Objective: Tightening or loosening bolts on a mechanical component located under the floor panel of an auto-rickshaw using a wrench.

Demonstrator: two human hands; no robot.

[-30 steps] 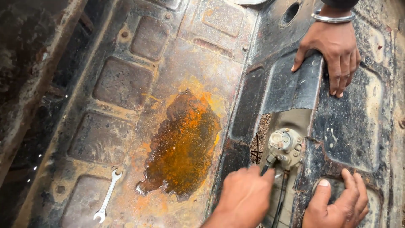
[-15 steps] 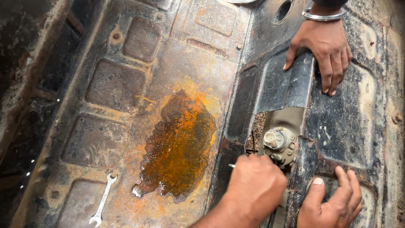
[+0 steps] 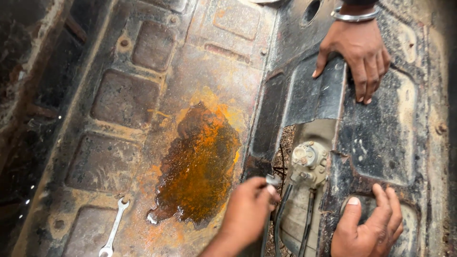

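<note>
Head view: rusty metal floor (image 3: 143, 104); left hand (image 3: 247, 214) fingers pinch small metal piece (image 3: 272, 180), right hand (image 3: 369, 226) splayed flat.

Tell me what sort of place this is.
Probably the stripped floor of a vehicle under repair: a ribbed metal floor pan with a rust patch, a small fitting with hoses in an opening under a lifted flap, and a wrench nearby.
</note>
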